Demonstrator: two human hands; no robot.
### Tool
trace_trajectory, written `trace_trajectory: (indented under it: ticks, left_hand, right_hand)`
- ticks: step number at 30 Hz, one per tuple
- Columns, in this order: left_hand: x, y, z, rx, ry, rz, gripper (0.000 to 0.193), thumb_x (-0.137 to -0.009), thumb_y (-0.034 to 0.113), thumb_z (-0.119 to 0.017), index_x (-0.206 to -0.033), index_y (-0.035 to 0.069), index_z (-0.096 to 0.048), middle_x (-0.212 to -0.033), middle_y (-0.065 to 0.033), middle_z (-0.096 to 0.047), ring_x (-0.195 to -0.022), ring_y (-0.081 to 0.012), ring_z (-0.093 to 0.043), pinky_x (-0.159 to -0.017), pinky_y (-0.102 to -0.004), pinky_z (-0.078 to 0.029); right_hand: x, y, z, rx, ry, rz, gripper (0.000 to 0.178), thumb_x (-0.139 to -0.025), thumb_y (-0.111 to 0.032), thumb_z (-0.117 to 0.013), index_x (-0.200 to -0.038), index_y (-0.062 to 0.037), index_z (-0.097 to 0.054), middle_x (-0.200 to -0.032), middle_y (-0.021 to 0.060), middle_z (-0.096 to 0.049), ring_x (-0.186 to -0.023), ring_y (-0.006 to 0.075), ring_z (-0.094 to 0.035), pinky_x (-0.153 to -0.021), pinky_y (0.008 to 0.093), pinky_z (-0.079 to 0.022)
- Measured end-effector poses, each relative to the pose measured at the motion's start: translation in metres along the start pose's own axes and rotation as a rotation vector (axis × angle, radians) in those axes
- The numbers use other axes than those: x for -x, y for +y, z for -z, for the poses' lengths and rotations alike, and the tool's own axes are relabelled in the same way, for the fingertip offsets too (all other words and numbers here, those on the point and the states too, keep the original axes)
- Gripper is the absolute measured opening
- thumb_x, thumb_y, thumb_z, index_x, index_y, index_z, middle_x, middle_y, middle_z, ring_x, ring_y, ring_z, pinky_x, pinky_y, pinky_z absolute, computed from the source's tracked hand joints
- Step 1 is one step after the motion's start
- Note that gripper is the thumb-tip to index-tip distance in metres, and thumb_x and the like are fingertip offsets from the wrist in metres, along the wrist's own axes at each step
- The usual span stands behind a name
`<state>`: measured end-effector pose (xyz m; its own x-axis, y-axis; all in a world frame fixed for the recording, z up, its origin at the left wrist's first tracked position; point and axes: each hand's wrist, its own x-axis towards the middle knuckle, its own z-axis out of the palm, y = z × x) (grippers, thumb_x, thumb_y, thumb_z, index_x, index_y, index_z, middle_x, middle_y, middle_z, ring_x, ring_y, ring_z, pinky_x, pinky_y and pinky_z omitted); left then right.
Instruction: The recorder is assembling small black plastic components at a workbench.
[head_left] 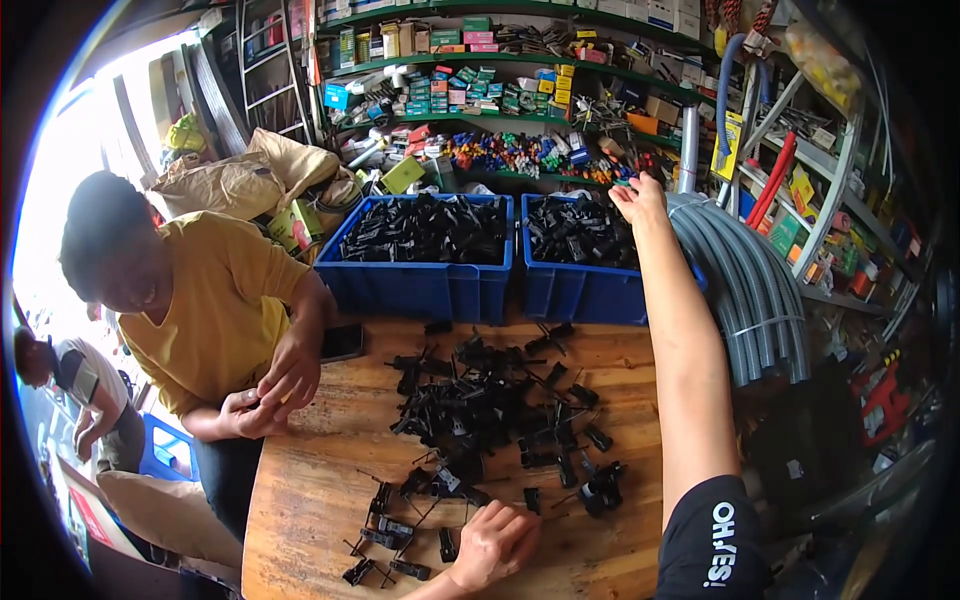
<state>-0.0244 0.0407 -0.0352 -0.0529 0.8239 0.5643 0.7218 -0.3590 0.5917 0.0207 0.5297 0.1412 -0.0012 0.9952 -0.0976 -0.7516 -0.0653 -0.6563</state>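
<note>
My right arm reaches far forward, and my right hand is raised over the back right corner of the right blue bin. Its fingers are apart, with nothing visible in them. Close to the table's near edge, my left hand has its fingers curled in; whatever they hold, if anything, is hidden. Just beyond it lies a loose pile of small black plastic parts, some with thin prongs sticking out. A single black part rests beside my left fingers. Similar black parts heap up inside the bin.
A left blue bin full of black parts stands alongside. At the wooden table's left, a co-worker in yellow handles something small, near a dark phone. Coiled grey tubing sits right of the bins; stocked shelves rise behind.
</note>
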Motion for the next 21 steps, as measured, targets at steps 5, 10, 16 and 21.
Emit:
trace_trajectory:
  ticks: [5, 10, 16, 21]
  left_hand:
    - [0.006, -0.004, -0.005, 0.020, 0.047, -0.021, 0.018, -0.066, 0.000, -0.066, -0.083, 0.005, -0.063, -0.074, -0.0079, -0.058, -0.065, -0.0266, -0.054, -0.060, -0.0338, -0.045]
    - [0.001, -0.014, -0.014, -0.061, 0.065, -0.130, 0.011, -0.068, 0.001, -0.063, -0.077, 0.004, -0.058, -0.067, -0.0101, -0.051, -0.064, -0.0291, -0.048, -0.060, -0.0378, -0.041]
    - [0.001, -0.013, -0.002, -0.003, 0.099, -0.028, 0.008, -0.072, 0.002, -0.061, -0.080, 0.003, -0.061, -0.071, -0.0104, -0.056, -0.070, -0.0288, -0.051, -0.064, -0.0357, -0.044]
    - [-0.002, -0.011, 0.009, -0.065, 0.185, -0.069, 0.010, -0.074, -0.001, -0.061, -0.084, 0.001, -0.063, -0.076, -0.0106, -0.060, -0.071, -0.0248, -0.055, -0.062, -0.0308, -0.046]
  right_hand:
    - [0.021, -0.016, 0.037, 0.106, -0.090, -0.078, 0.019, -0.087, -0.017, -0.054, -0.097, -0.0004, -0.056, -0.089, 0.0135, -0.059, -0.075, 0.0213, -0.058, -0.069, 0.0363, -0.052]
    - [0.081, -0.058, 0.070, 0.380, -0.460, -0.147, 0.018, -0.082, -0.014, -0.061, -0.098, -0.0040, -0.061, -0.086, 0.0063, -0.064, -0.067, 0.0110, -0.059, -0.060, 0.0262, -0.050]
    - [0.260, -0.023, 0.112, 1.438, -1.019, 0.116, 0.017, -0.089, -0.020, -0.054, -0.097, -0.0059, -0.059, -0.082, 0.0013, -0.061, -0.070, 0.0067, -0.054, -0.062, 0.0229, -0.045]
    - [0.350, 0.011, 0.208, 2.091, -1.317, 0.619, 0.037, -0.076, -0.018, -0.065, -0.111, -0.0063, -0.056, -0.101, 0.0147, -0.056, -0.091, 0.0345, -0.055, -0.084, 0.0429, -0.044]
